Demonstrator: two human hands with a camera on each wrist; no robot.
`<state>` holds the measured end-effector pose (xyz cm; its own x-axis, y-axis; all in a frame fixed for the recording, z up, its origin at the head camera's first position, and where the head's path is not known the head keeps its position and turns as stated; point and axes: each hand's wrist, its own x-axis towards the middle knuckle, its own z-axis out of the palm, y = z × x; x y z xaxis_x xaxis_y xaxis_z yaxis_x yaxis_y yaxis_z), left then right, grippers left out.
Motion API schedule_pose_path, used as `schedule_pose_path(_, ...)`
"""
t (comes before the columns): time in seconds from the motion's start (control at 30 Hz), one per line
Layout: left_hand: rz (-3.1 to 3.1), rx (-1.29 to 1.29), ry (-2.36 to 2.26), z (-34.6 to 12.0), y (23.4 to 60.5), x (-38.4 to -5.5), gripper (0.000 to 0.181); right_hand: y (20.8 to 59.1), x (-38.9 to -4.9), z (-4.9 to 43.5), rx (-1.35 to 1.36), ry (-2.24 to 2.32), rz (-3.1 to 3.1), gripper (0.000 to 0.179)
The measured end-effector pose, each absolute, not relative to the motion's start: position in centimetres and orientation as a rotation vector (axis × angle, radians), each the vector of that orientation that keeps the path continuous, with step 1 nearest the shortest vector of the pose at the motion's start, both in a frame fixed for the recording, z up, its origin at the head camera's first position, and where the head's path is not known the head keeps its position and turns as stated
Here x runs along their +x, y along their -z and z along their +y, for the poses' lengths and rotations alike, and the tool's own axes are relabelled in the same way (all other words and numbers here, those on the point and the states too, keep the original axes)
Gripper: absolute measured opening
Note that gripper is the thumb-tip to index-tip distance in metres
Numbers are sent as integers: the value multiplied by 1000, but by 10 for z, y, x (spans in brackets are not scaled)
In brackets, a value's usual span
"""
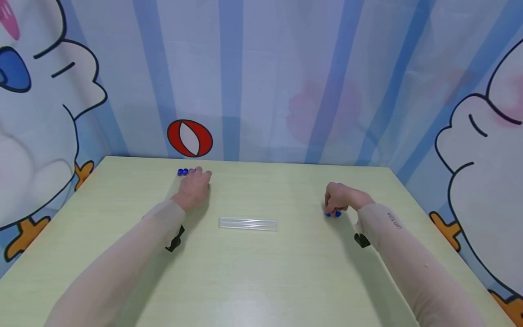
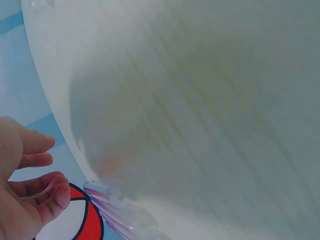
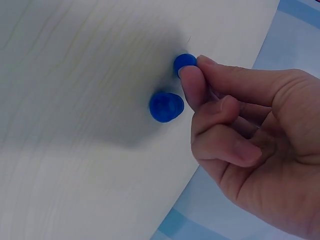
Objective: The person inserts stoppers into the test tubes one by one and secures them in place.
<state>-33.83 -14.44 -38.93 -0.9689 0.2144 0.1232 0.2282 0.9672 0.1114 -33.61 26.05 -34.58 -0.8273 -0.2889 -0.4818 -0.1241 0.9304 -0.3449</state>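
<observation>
In the right wrist view, my right hand pinches a small blue round cap-like piece between thumb and index finger, close to the tabletop. Beside it sits a second blue cap-like piece with a narrower knob. My left hand is at the back left, over the right end of a short row of small blue pieces; it hides part of that row. From the left wrist, its fingers look loosely bent with a gap between them and nothing visible held. Clear tubes lie side by side between the hands.
The pale wooden table ends at a striped blue curtain with a printed red-and-white ball. Cartoon figures stand on both side panels. In the left wrist view, a clear streaked object shows by the table edge.
</observation>
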Motion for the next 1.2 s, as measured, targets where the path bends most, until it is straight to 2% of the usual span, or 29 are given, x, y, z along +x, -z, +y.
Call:
schedule_pose_path(0.67, -2964, -625, 262, -110, 386, -325, 17, 349, -335, 259, -292, 437, 2540, 11)
schedule_pose_path(1.2, -2976, -1042, 408, -80, 380, -306, 14, 348, -335, 259, -267, 419, 2548, 11)
